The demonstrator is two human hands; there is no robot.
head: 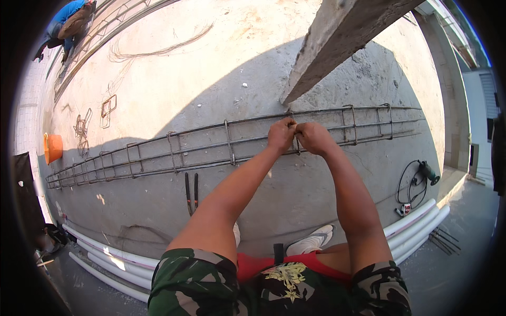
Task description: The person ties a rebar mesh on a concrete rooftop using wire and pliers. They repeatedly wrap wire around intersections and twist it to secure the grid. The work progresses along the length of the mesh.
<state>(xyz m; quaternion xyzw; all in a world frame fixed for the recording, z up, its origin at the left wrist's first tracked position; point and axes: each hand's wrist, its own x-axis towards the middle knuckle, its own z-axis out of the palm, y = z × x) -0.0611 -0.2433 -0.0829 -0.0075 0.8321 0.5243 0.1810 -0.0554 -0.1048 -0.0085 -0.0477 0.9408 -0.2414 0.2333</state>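
A long reinforcing-steel cage (pixel 209 143) lies across the concrete floor, its bars joined by square stirrups. At one steel stirrup (pixel 297 148), right of the cage's middle, my two hands meet with the knuckles almost touching. My left hand (pixel 282 134) is closed on it near the upper bar. Just to the right, my right hand (pixel 313 138) has its fingers curled in against the same stirrup. Whether tie wire is also between the fingertips is hidden. Both hands are above the middle bar.
A concrete post (pixel 332 43) slants close beyond my hands. Long-handled cutters (pixel 191 191) lie near my left arm. A corded angle grinder (pixel 428 172), white pipes (pixel 415 229), loose stirrups (pixel 83 130), an orange bucket (pixel 53 148) and tie wire (pixel 166 50) surround the cage. Another person (pixel 71 25) bends far left.
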